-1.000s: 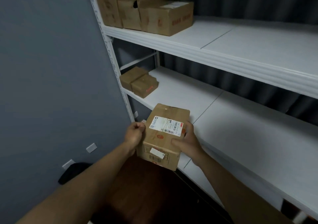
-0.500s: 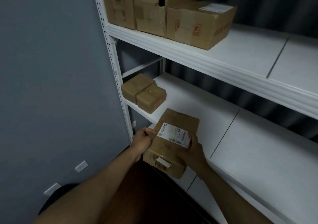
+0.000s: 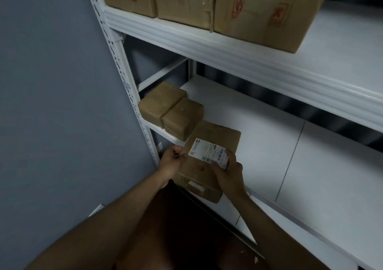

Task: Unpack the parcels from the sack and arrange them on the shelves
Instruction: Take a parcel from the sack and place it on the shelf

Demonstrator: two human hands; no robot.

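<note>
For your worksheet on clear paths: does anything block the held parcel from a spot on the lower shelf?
Nothing visible does. The held parcel is at the lower shelf, bare white to its right; two small parcels sit just left.

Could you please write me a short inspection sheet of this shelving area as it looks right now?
Surface: white lower shelf, mostly bare to the right of the parcels.
Job's things: labelled parcel held over the shelf's front edge; two small parcels side by side at the left end; three larger boxes on the upper shelf. Sack not in view.
Clutter: nothing seen.
Grippers: left hand grips the parcel's left side; right hand holds its right side, fingers over the label.
Cables: nothing seen.
Surroundings: grey wall on the left, dark curtain behind the rack.
</note>
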